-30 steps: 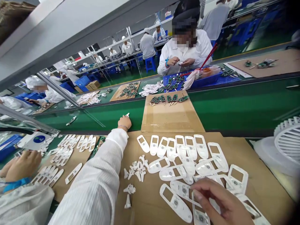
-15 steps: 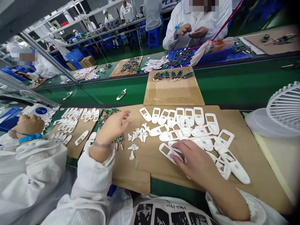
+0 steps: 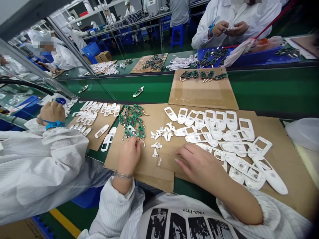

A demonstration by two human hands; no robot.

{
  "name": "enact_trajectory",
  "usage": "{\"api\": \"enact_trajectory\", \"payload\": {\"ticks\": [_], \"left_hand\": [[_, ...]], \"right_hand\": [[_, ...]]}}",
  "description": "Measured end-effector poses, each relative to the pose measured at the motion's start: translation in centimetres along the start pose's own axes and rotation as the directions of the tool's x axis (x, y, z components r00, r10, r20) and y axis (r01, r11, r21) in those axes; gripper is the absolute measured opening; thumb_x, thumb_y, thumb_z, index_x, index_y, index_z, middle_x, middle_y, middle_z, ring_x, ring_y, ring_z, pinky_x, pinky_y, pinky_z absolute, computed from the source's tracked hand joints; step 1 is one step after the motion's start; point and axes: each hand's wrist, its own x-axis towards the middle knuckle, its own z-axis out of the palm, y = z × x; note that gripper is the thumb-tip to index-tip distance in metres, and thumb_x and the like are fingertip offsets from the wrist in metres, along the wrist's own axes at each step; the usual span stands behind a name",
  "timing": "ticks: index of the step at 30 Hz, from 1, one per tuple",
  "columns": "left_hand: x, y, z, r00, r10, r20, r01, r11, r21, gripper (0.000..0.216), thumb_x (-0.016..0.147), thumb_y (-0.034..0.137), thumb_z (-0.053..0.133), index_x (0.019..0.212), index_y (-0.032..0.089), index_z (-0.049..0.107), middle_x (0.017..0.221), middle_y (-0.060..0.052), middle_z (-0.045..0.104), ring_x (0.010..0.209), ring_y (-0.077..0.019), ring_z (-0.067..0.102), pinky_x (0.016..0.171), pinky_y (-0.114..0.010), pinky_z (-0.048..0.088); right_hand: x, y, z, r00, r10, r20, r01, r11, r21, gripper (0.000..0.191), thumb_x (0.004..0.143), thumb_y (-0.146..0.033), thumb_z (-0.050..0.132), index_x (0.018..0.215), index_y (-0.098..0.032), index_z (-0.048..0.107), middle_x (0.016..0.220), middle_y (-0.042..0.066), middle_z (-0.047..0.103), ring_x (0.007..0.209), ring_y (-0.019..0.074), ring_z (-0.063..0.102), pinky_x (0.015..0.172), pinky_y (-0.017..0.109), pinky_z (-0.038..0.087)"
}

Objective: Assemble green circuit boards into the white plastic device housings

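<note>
My left hand reaches to the near edge of a pile of green circuit boards with metal pins. Its fingers are pinched together on a circuit board, and the fingertips are partly hidden. My right hand hovers palm down over the cardboard, left of many white casings with rectangular windows. Its thumb and fingers are apart, and nothing shows between them. Between the hands lie small white plastic pieces and a tiny clear piece.
A co-worker's hand with a blue wrist strap is at the left, near rows of white casings. A cardboard sheet with circuit boards lies on the green conveyor. Another person's hands work across it.
The view has swung, shifting the scene rightward. My left hand has come down to the boards and its fingers have closed. My right fingers no longer visibly touch a white casing.
</note>
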Motion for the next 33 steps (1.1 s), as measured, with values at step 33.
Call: {"api": "enact_trajectory", "payload": {"ticks": [33], "left_hand": [[-0.2, 10.0, 0.1, 0.96, 0.223, -0.167, -0.124, -0.198, -0.972, 0.037, 0.077, 0.033, 0.074, 0.112, 0.023, 0.065, 0.115, -0.008, 0.058, 0.107, -0.0212, 0.054, 0.09, -0.03, 0.047]], "right_hand": [[1.4, 1.2, -0.8, 0.914, 0.396, 0.084, -0.124, 0.075, 0.989, 0.042, 0.071, -0.023, 0.075, 0.112, -0.027, 0.066, 0.114, 0.004, 0.067, 0.091, 0.0174, 0.068, 0.074, 0.029, 0.061]]}}
